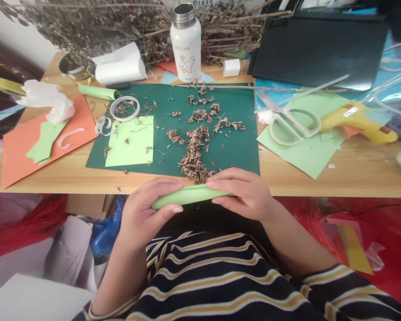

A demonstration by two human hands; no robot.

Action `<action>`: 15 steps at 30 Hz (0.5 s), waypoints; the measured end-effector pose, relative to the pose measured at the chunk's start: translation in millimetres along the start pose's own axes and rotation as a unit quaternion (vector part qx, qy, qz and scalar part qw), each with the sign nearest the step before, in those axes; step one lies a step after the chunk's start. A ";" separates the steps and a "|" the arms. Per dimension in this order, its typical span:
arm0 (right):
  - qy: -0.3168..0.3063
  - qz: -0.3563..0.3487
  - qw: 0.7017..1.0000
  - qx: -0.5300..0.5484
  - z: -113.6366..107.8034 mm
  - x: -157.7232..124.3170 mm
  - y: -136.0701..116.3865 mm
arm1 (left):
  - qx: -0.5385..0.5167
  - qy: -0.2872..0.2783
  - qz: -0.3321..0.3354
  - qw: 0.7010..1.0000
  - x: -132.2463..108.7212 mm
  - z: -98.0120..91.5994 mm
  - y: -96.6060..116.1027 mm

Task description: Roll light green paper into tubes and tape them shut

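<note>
A rolled light green paper tube point(190, 196) lies level at the table's front edge, held at both ends. My left hand point(150, 207) wraps round its left end, with the thumb along the near side. The fingers of my right hand point(242, 191) pinch its right end. Just beyond the tube, a pile of crumbled dried leaves point(195, 154) rests on the dark green cutting mat point(167, 100). A light green paper square point(130, 145) with leaf bits on it lies on the mat's left part, below a white tape roll point(124, 109).
A white bottle point(186, 47) stands behind the mat, before bundled dried branches point(120, 26). Scissors point(292, 127) and a yellow glue gun point(361, 122) lie right, near a black tablet point(321, 51). Orange paper point(76, 138) and crumpled tissue point(50, 98) are left.
</note>
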State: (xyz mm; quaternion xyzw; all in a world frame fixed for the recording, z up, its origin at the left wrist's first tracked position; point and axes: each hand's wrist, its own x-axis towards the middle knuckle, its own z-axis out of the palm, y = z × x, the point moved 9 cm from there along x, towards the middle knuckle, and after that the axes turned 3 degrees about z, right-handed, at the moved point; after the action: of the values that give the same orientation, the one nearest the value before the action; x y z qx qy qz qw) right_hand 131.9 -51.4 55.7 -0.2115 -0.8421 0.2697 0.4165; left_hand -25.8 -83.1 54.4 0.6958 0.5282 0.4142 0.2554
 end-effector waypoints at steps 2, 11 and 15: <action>0.002 -0.017 1.000 -0.022 0.0 0.2 -2.9 | 0.010 0.013 -0.028 0.999 0.1 -1.8 -1.6; 0.156 -0.066 0.929 -0.329 -4.6 -0.8 -31.3 | -0.028 0.091 -0.125 0.988 -8.9 -2.8 -17.0; 0.179 -0.079 0.917 -0.347 -2.1 -1.6 -37.5 | -0.019 0.084 -0.122 0.989 -6.5 -2.5 -13.1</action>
State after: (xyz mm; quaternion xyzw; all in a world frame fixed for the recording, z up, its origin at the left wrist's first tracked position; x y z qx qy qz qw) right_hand 129.5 -80.4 79.5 -0.3206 -0.8078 -0.1153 0.4810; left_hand -35.4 -85.3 43.3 0.5837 0.6212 0.4469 0.2714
